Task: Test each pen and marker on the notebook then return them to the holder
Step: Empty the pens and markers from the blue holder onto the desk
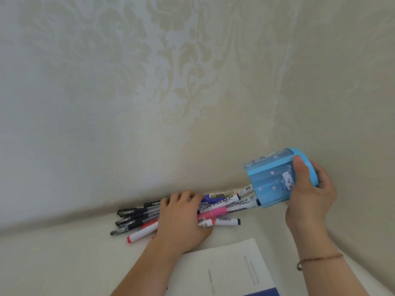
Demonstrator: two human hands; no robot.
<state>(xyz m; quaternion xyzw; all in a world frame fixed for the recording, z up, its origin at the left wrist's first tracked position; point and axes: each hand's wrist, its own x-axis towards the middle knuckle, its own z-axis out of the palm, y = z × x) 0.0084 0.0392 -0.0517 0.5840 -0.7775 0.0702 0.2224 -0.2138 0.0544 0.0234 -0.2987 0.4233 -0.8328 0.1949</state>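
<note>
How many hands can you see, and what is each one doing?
2. The left hand lies on the heap of pens on the table. The right hand holds the blue holder, tipped on its side near the wall.

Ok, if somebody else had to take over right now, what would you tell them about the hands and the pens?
Right hand grips the blue holder, tipped on its side above the table, opening toward the pens.
Left hand rests on the pile of pens and markers, lying on the table by the wall; a few ends still reach into the holder.
The notebook lies open near the front edge, with a few faint marks.
Done: holder almost emptied.
Left: test each pen and marker on the notebook, then return them to the holder.
</note>
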